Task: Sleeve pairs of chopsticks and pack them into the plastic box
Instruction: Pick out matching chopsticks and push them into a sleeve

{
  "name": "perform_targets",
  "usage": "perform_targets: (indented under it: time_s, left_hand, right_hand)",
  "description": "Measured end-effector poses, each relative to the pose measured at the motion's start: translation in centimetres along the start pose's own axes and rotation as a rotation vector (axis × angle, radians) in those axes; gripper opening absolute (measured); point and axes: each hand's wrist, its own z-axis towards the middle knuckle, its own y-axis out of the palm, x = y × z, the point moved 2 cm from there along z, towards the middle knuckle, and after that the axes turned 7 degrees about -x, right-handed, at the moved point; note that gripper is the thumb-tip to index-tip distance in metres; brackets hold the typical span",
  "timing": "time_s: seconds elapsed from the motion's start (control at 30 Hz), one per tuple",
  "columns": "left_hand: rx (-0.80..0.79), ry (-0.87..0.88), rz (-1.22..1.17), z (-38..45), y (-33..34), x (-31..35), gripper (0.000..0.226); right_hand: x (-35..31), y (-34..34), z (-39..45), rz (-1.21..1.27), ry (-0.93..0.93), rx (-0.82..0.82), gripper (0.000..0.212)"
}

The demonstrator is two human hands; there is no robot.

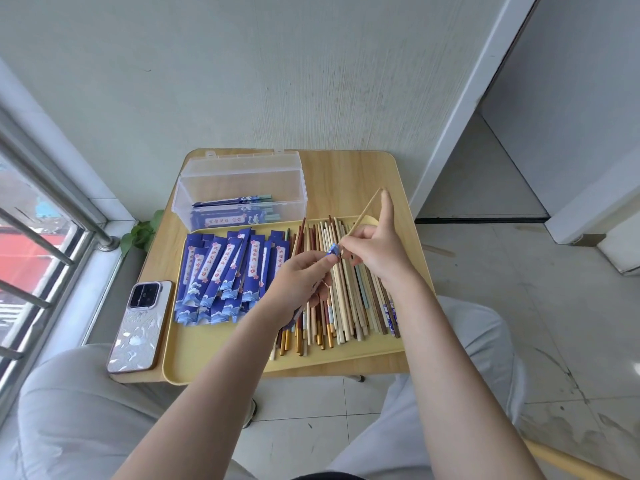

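Above the yellow tray (221, 370), a blue sleeve (333, 250) is pinched by the left hand (300, 279), while pale chopsticks (365, 213) are pinched by the right hand (375, 249), index finger raised. Behind, sleeved pairs (239, 211) are held in the open plastic box (239, 188).

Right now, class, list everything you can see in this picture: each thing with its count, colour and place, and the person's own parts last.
Table: one, light wood, against the wall.
Tray: one, yellow, on the table's near side.
Plastic box: one, clear, lid open, behind the tray, a few sleeved pairs inside.
Sleeves: a pile, blue, on the tray's left half.
Loose chopsticks: many, pale, brown and red, on the tray's right half.
Phone: one, white, left of the tray.
Plant leaves: green, beside the table's left edge.
Left hand: pinches a blue sleeve end.
Right hand: holds pale chopsticks.
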Motion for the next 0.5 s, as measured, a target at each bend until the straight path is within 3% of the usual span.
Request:
perform_targets:
  time_s: [0.27, 0.37, 0.5]
  left_hand:
    - [-0.117, -0.088, 0.040, 0.3, 0.5, -0.3, 0.036]
    - [-0.113, -0.104, 0.039, 0.4, 0.7, -0.6, 0.039]
    - [-0.090, -0.140, 0.035, 0.7, 0.9, -1.0, 0.039]
  right_hand:
    - [0.8, -1.1, 0.0, -0.009, 0.036, -0.058, 0.114]
    - [1.1, -1.3, 0.1, -0.054, 0.038, -0.084, 0.091]
    - [1.6, -2.2, 0.4, -0.058, 0.066, 0.031, 0.062]
